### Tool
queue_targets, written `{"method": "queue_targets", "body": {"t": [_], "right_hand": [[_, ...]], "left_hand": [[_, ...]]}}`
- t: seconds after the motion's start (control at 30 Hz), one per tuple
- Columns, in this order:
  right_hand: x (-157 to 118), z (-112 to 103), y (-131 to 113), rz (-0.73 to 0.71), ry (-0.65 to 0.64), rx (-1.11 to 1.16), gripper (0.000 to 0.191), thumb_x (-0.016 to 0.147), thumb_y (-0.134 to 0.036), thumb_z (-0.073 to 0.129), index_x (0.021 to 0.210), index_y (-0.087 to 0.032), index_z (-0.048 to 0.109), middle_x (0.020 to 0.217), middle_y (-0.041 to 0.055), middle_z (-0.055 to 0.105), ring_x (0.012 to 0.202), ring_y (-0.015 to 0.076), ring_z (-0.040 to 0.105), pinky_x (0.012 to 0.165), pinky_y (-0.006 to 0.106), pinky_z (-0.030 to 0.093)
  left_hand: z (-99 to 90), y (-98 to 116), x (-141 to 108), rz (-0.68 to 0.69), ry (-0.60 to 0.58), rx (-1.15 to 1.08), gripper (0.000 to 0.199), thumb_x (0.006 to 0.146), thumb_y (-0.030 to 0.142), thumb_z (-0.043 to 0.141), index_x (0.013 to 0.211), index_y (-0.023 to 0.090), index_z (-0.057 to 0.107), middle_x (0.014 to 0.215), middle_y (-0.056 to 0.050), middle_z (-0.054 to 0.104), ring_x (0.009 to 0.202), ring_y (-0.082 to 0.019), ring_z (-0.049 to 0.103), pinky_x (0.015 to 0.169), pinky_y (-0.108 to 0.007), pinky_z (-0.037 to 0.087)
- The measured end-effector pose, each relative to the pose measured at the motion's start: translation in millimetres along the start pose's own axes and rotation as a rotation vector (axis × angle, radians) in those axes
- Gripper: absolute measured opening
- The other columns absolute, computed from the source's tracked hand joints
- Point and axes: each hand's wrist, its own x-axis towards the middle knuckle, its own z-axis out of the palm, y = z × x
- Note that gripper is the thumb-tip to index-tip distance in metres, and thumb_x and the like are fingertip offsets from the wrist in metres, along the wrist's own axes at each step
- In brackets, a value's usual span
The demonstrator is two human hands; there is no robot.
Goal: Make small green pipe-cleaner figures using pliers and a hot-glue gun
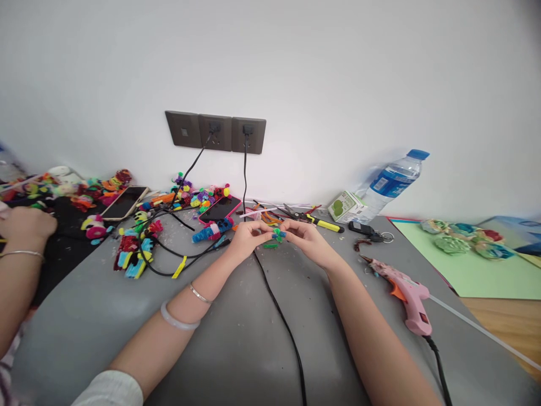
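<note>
Between my two hands is a small green and blue pipe-cleaner piece (278, 234), held above the grey mat. My left hand (249, 241) pinches its left side with thumb and forefinger. From the other side, my right hand (310, 241) grips it the same way. Just below lies a short green pipe-cleaner bit (270, 246). A blue pipe-cleaner bundle (212, 230) with a pink band sits left of my left hand. Beyond my right hand are pliers (298, 213) and a yellow utility knife (325, 224).
A pink glue gun (408, 296) lies at right, near a car key (363, 228), a leaning water bottle (391, 183) and a small carton (344, 207). Black cable (281, 316) crosses the mat. Pipe-cleaner figures and phones (220, 210) crowd the left, where another person's hand (27, 225) rests.
</note>
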Motion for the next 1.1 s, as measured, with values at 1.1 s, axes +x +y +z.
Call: {"method": "queue_targets", "body": {"t": [1.1], "right_hand": [[0.6,0.8,1.0,-0.034,0.014,-0.014,0.035,0.083,-0.054,0.064,0.082,-0.02,0.06,0.082,0.0027,0.059,0.077,0.0176,0.052,0.071,0.029,0.043]], "left_hand": [[-0.6,-0.4,-0.4,0.064,-0.007,0.0,0.032,0.067,0.042,0.078,0.078,0.011,0.074,0.07,-0.004,0.064,0.052,-0.009,0.051,0.039,-0.019,0.04]]}}
